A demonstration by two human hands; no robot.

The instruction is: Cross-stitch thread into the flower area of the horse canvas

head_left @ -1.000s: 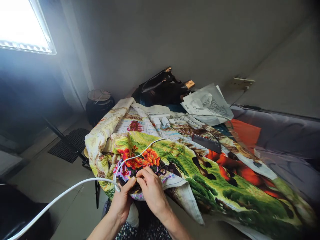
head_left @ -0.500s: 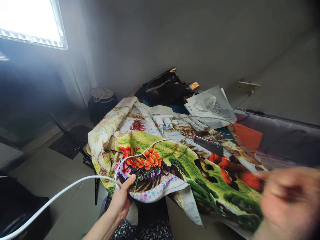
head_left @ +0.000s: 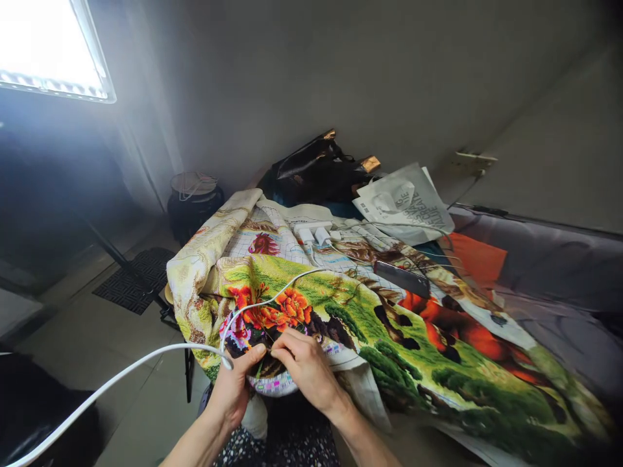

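Observation:
A large cross-stitch fabric point(head_left: 399, 383) with horses, grass and flowers spreads in front of me and hangs over the near edge. My left hand point(head_left: 232, 388) is closed on its near edge, thumb on top beside the dark stitched patch, the other fingers hidden underneath. Just right of that thumb, my right hand point(head_left: 307, 368) pinches close against the cloth below the orange flowers. Whatever lies between its fingertips is too small to make out. A white cable point(head_left: 146, 357) loops in from the left past my left hand and across the fabric.
On the fabric lie a phone point(head_left: 402, 279) and a white power strip point(head_left: 311, 228) with plugs. Behind are a black bag point(head_left: 311, 172) and a grey-white printed bag point(head_left: 406, 204). A bright lamp point(head_left: 48, 45) shines at upper left; a round stool point(head_left: 193, 188) stands beyond.
My right hand has come from the far right, where it was blurred in motion, to the fabric beside my left thumb. My left hand keeps its hold. The view has shifted slightly.

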